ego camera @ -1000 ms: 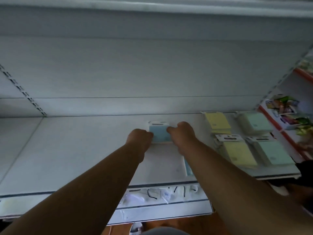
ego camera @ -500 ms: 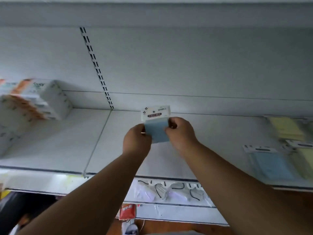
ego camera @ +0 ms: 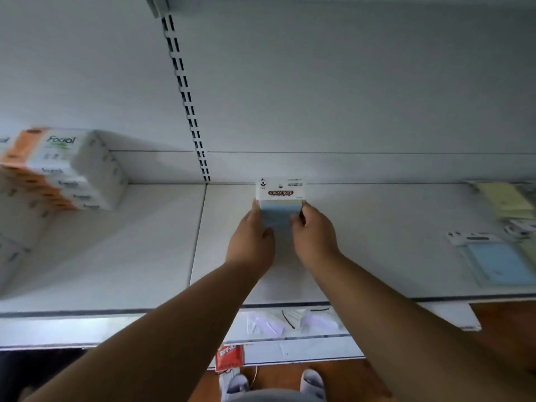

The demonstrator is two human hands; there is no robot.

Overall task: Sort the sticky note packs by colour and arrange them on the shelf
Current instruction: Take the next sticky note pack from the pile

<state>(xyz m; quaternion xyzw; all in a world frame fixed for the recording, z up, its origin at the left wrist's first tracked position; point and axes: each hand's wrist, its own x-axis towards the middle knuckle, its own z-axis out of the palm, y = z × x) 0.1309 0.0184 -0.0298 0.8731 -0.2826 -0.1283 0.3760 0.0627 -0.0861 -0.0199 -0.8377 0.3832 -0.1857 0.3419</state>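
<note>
I hold a blue sticky note pack [ego camera: 279,211] upright above the white shelf [ego camera: 145,256], its white header card reading "STICKY NOTE" on top. My left hand [ego camera: 251,237] grips its left edge and my right hand [ego camera: 313,235] grips its right edge. A thin yellowish layer shows at the pack's top edge. At the far right another blue pack [ego camera: 499,264] lies flat on the shelf, with yellow packs [ego camera: 504,198] behind it.
Stacked tissue packs [ego camera: 61,169] with orange ends sit on the shelf at the left. A slotted upright rail [ego camera: 185,94] runs up the back wall. Bagged items [ego camera: 290,322] lie on a lower ledge. My shoes [ego camera: 311,382] stand on the brown floor below.
Both hands have lifted the blue pack off the shelf and carried it left, holding it upright. My view has swung left, so the yellow and green packs slid to the right edge.
</note>
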